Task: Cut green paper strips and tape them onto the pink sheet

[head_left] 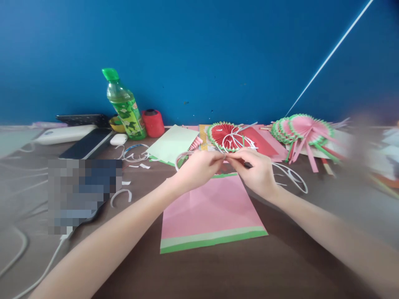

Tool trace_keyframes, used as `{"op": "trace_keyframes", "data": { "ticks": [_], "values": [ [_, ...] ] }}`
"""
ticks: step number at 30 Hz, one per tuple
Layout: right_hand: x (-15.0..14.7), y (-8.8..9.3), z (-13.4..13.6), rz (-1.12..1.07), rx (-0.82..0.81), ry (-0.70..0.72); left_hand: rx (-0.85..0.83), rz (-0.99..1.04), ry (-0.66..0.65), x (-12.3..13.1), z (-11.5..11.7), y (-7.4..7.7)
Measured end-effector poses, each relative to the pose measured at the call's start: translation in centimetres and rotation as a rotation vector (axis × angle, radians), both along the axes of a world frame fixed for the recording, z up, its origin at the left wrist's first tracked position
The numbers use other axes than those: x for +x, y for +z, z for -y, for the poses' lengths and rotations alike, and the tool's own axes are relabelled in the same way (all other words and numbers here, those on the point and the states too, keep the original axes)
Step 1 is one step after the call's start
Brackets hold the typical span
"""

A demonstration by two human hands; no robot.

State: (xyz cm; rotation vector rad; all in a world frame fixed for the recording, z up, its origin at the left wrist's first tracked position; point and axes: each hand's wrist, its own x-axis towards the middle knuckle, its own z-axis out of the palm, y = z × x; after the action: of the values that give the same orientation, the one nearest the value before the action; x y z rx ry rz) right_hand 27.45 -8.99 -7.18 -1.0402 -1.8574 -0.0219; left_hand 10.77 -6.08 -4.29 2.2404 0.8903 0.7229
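Observation:
My left hand (pixel 202 166) and my right hand (pixel 254 168) meet fingertip to fingertip above a pink paper sheet. Both pinch a thin white strip, mostly hidden by the fingers. One curled white strip (pixel 182 158) shows behind my left hand, and a looped one (pixel 293 176) trails to the right of my right hand. A small dark thing (pixel 248 165) is partly visible by my right fingers; I cannot tell what it is. The pink sheet (pixel 212 211) lies flat below, with pale and dark green bands along its near edge and a green band at its far edge.
Folded paper fans (pixel 305 131) stand back right; a red fan (pixel 222 133) lies behind my hands. Pale green paper (pixel 173 143), a green-capped bottle (pixel 126 110) and a red thread spool (pixel 153 123) sit back left. A phone with a cable (pixel 84 195) and white scraps lie left.

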Motion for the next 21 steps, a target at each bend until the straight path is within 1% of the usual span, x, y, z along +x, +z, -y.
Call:
{"op": "trace_keyframes", "data": {
  "ticks": [4,6,12,14,17,21],
  "values": [
    [0.1,-0.1,0.0,0.045,0.035,0.0,0.111,-0.084,0.033,0.2,0.3,0.3],
    [0.0,-0.1,0.1,0.05,0.045,-0.01,0.14,-0.082,0.027,0.2,0.4,0.4],
    [-0.3,0.1,0.3,0.029,0.043,-0.018,0.135,-0.059,0.006,0.0,0.1,0.2],
    [-0.3,0.2,0.4,0.009,0.033,-0.02,0.101,-0.044,-0.006,-0.1,0.0,0.1],
    [-0.3,0.3,0.4,-0.029,-0.008,-0.03,-0.006,0.03,-0.046,-0.2,-0.2,0.0],
    [-0.3,0.6,0.5,-0.185,-0.167,-0.011,-0.257,0.151,-0.097,-0.5,-0.8,0.1]
  ]
}}
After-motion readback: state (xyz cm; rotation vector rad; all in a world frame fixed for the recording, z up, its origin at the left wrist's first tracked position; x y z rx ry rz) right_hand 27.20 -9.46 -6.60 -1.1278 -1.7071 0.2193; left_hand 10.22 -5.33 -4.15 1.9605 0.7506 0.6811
